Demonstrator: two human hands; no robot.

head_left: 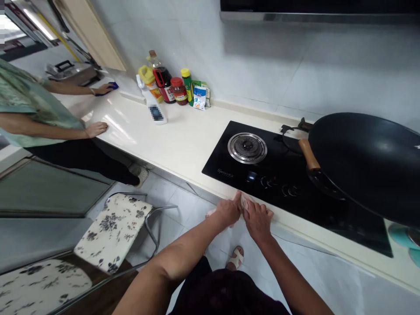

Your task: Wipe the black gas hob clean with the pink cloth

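At the front edge of the cream countertop (pixel 183 144), just below the black gas stove (pixel 272 175), my two hands are close together. A pale pinkish cloth (pixel 244 202) shows between them, bunched against the edge. My left hand (pixel 229 211) is closed on it, thumb pointing up toward the stove. Curled over the other side of the cloth, my right hand (pixel 258 217) has its fingertips on the counter edge. The lower parts of both hands' grip are hidden. To the right, a large black wok (pixel 364 166) with a wooden handle (pixel 309 155) sits over the stove.
Condiment bottles (pixel 167 85), a jar (pixel 179 92) and a white spray bottle (pixel 156 113) stand along the wall. At left, a person (pixel 42 105) presses a blue cloth (pixel 110 86) on the counter. A floral chair (pixel 114 227) stands on the floor; a range hood (pixel 315 16) hangs above.
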